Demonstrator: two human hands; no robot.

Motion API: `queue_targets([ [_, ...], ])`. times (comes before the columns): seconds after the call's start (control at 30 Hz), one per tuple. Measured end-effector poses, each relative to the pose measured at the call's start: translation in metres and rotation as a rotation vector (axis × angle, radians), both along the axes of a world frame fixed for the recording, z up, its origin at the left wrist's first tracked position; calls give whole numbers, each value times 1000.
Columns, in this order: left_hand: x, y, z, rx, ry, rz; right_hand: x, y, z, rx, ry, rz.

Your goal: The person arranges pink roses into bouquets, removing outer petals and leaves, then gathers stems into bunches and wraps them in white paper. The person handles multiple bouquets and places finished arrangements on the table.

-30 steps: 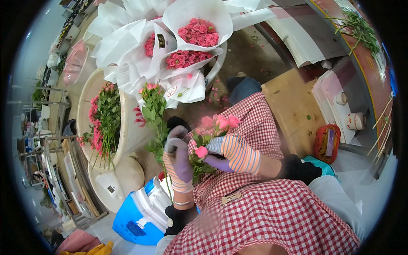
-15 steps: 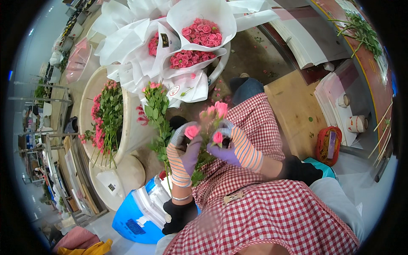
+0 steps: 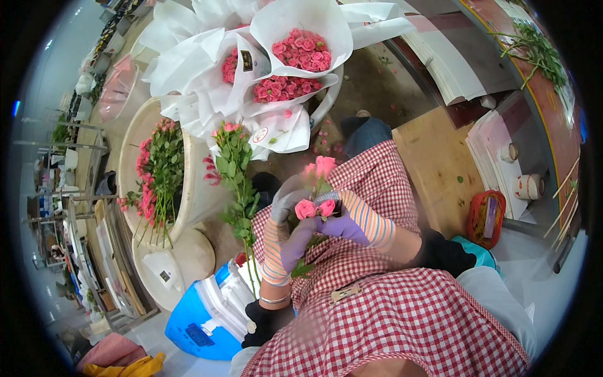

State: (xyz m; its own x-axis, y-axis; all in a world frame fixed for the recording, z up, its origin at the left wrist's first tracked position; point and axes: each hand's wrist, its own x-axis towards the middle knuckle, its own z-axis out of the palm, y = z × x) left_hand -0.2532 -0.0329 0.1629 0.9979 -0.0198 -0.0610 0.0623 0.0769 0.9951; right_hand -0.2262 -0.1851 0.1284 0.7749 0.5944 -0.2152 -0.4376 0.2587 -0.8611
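A small bunch of pink roses (image 3: 316,188) stands upright in front of my red checked apron. My left hand (image 3: 290,217), in a grey and purple glove with a striped cuff, is wrapped around the stems from the left. My right hand (image 3: 342,221), gloved the same way, grips the bunch from the right just under the blooms. Green leaves of the bunch show below my hands.
Paper-wrapped pink rose bouquets (image 3: 295,60) fill a white bucket ahead. A white tub (image 3: 198,195) at left holds loose roses, with leafy stems (image 3: 235,169) leaning on it. A blue container (image 3: 195,317) sits lower left. A red basket (image 3: 485,217) and paper stacks lie right.
Both hands have shifted on the rose bunch and turned it slightly; the blooms sit a little higher and more upright than a second ago.
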Motion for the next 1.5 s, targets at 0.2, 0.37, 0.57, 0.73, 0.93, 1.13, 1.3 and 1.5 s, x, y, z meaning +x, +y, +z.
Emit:
queue_targets([
  [0.2, -4, 9, -6, 75, -16, 122, -3, 9, 7, -18, -35, -138],
  [0.37, -4, 15, -11, -146, 115, 84, -6, 7, 11, -20, -53, -98],
  [0.57, 2, 19, -4, 3, 61, 201, -7, 8, 10, -109, -367, -95],
  [0.73, -4, 34, 5, 292, -112, 106, -8, 8, 0, -366, -559, -243],
  [0.93, -5, 17, 15, 600, -228, 30, -7, 8, -3, -464, -669, -257],
  [1.13, -2, 21, 25, 934, -679, -65, -11, 6, -12, -455, -595, -263],
  [1.3, -17, 31, 14, 712, -399, 38, -5, 6, -5, -367, -429, -284],
  [1.5, -12, 21, 6, 723, -474, 105, -7, 7, -16, -314, -503, -310],
])
